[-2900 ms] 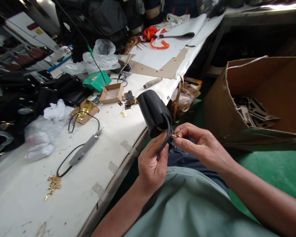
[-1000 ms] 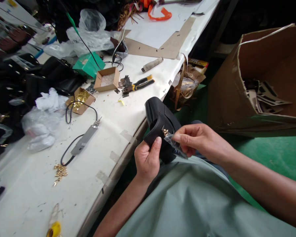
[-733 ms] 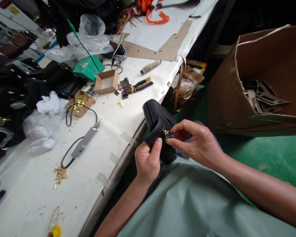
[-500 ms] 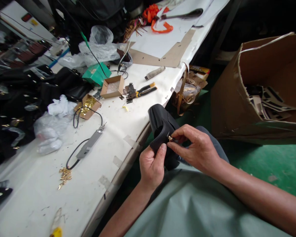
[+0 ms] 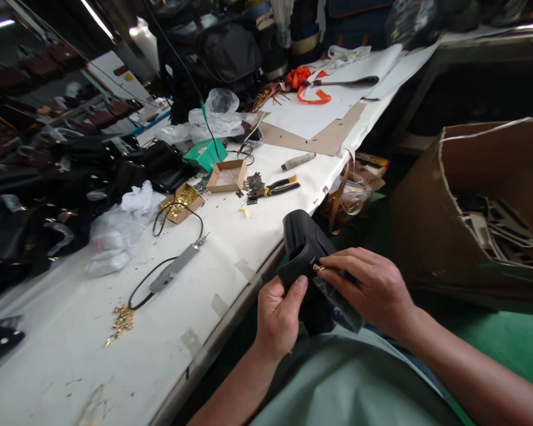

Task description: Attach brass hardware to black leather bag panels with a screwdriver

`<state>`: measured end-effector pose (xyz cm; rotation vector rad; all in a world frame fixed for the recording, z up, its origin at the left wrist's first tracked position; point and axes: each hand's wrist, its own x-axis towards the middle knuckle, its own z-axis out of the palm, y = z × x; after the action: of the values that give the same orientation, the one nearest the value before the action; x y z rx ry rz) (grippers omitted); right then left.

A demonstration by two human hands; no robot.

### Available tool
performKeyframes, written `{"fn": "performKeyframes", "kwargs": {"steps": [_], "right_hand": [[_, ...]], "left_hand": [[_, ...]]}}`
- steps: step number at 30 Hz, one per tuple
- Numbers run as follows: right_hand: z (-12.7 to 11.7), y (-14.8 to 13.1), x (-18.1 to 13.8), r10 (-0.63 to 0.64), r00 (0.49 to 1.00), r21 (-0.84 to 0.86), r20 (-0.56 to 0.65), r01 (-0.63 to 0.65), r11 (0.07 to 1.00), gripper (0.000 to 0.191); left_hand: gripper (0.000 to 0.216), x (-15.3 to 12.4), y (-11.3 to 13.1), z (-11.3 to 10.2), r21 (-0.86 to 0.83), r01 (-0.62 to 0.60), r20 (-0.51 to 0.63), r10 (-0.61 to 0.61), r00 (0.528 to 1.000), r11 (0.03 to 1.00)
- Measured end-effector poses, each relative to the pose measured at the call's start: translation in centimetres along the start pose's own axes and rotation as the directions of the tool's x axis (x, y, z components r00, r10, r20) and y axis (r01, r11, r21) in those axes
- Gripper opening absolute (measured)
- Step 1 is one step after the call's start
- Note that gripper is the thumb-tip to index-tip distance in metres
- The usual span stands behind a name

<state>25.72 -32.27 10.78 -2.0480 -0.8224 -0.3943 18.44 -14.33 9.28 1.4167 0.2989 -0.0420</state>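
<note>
A black leather bag (image 5: 302,239) rests over my lap, just off the table's edge. My left hand (image 5: 279,316) grips its near edge, thumb on top and fingers underneath. Between the thumb and forefinger of my right hand (image 5: 368,284) is a small gold metal fitting (image 5: 318,268), pinched against the bag's leather. Clear plastic film (image 5: 340,305) hangs below my right hand. On the table, a grey electric screwdriver (image 5: 177,267) with a black cord lies beside a small pile of gold fittings (image 5: 121,322).
Pliers (image 5: 278,186) lie near a cardboard box of gold pieces (image 5: 184,202) and another small box (image 5: 226,176). Black bags (image 5: 128,163) and plastic wrap (image 5: 119,236) crowd the far side. A large carton (image 5: 420,207) holding scraps stands at my right.
My view has tilted up, so the scene sits lower and further right. The right fingers have turned slightly, and the gold fitting now lies closer against the leather.
</note>
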Motion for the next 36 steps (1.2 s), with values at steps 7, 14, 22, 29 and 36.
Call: {"fn": "performKeyframes", "kwargs": {"steps": [7,14,22,29,36], "right_hand": [[0.2,0.0,0.6,-0.04,0.999,0.064,0.01,0.039,0.997,0.01],[1.1,0.1,1.4,0.061,0.997,0.29,0.046,-0.071,0.954,0.007],[1.8,-0.1,3.4,0.254,0.951,0.438,0.178,-0.308,0.845,0.016],[2.4,0.8,6.1,0.426,0.814,0.56,0.395,-0.581,0.591,0.035],[2.7,0.6,10.0,0.372,0.791,0.629,0.485,-0.611,0.48,0.038]], "left_hand": [[0.038,-0.1,0.2,-0.7,-0.001,-0.023,0.006,0.023,1.0,1.0],[0.036,0.4,1.2,-1.1,-0.003,-0.03,0.03,0.03,0.999,1.0],[0.033,1.7,2.1,-2.2,0.044,-0.016,0.039,0.014,0.999,0.999],[0.036,3.5,3.5,-2.1,-0.227,0.067,0.037,-0.06,0.997,0.972],[0.033,5.7,7.5,-2.8,-0.336,0.073,0.005,-0.076,0.997,0.939]]}}
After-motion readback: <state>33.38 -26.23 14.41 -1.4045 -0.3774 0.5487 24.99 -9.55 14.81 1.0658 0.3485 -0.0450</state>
